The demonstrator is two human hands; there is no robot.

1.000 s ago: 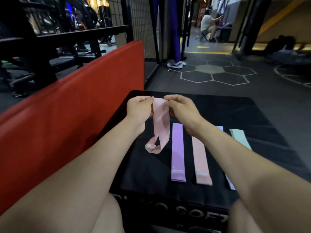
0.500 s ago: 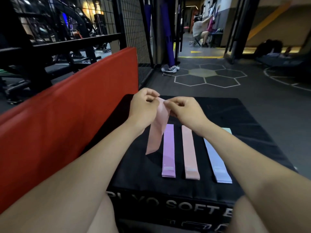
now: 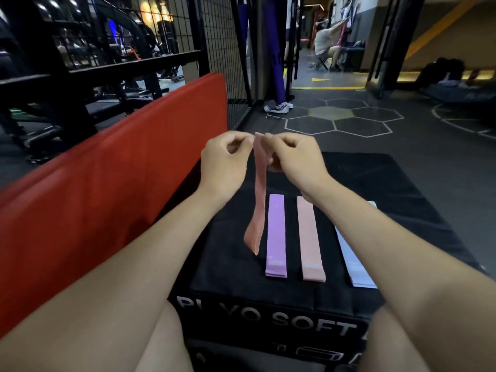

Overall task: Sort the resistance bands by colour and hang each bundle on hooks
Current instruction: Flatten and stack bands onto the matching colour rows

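A pink resistance band [image 3: 258, 194] hangs above a black plyo box [image 3: 375, 189], pinched at its top end by both hands. The left hand [image 3: 224, 163] grips it from nine o'clock, the right hand [image 3: 294, 159] from three o'clock, fingers curled. Flat on the box, at five o'clock from the hanging band, lie a lilac band [image 3: 276, 234], a peach band [image 3: 310, 237] and a pale blue band [image 3: 354, 267], side by side. A red mat [image 3: 107, 183] borders the box at nine o'clock.
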